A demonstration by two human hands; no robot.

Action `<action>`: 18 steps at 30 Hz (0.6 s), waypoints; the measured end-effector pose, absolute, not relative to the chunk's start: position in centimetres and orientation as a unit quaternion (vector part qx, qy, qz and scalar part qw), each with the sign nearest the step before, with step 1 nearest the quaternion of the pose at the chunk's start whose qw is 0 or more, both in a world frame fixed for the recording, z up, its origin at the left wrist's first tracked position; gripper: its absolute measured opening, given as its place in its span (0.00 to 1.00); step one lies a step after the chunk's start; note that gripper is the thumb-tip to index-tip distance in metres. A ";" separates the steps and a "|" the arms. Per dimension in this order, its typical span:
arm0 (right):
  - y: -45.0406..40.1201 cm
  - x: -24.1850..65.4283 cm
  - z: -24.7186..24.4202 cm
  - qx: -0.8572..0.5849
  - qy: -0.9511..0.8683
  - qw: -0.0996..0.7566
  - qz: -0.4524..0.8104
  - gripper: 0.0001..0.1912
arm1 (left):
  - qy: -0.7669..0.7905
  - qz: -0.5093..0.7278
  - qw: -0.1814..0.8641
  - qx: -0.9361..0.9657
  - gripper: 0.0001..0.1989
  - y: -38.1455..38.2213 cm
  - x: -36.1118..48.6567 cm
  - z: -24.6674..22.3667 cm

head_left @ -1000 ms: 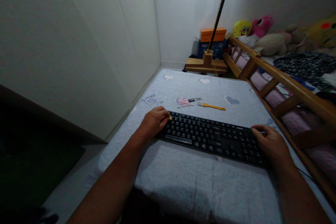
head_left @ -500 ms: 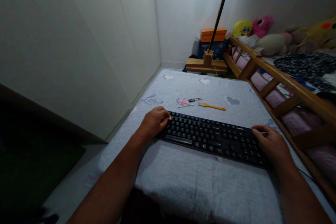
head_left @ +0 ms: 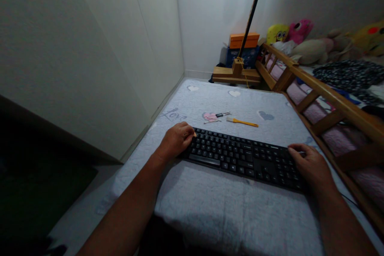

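Observation:
A black keyboard (head_left: 231, 152) lies at a slant across the light bed cover. My left hand (head_left: 179, 139) is closed at its left end, with a small pale bit showing at the fingertips. At the right end my right hand (head_left: 310, 162) grips the keyboard's edge, thumb on top. Beyond the keyboard lie a yellow-handled brush (head_left: 244, 123), a small black tool with a metal tip (head_left: 220, 115) and a thin pale stick (head_left: 212, 121), beside a pink patch on the cover.
A wooden bed rail (head_left: 327, 92) runs along the right, with plush toys (head_left: 277, 33) behind it. A wooden stand (head_left: 237, 73) with a dark pole is past the far edge, near an orange box (head_left: 244, 40). White cabinet doors (head_left: 126, 48) fill the left.

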State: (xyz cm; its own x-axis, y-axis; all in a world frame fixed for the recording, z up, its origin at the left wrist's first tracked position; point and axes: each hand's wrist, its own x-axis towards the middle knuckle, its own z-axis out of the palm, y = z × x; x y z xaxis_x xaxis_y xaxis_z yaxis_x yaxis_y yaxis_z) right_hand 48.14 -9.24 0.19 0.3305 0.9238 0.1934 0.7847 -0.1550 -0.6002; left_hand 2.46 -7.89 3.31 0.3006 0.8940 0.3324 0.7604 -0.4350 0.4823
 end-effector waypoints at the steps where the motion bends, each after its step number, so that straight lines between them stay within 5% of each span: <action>1: -9.2 48.1 0.2 -0.750 -0.571 0.319 0.104 0.17 | 0.517 0.286 0.119 0.798 0.06 -7.9 2.5 3.3; 18: -9.1 48.3 0.1 -0.759 -0.563 0.305 0.119 0.19 | 0.510 0.263 0.112 0.811 0.08 -8.0 2.9 3.4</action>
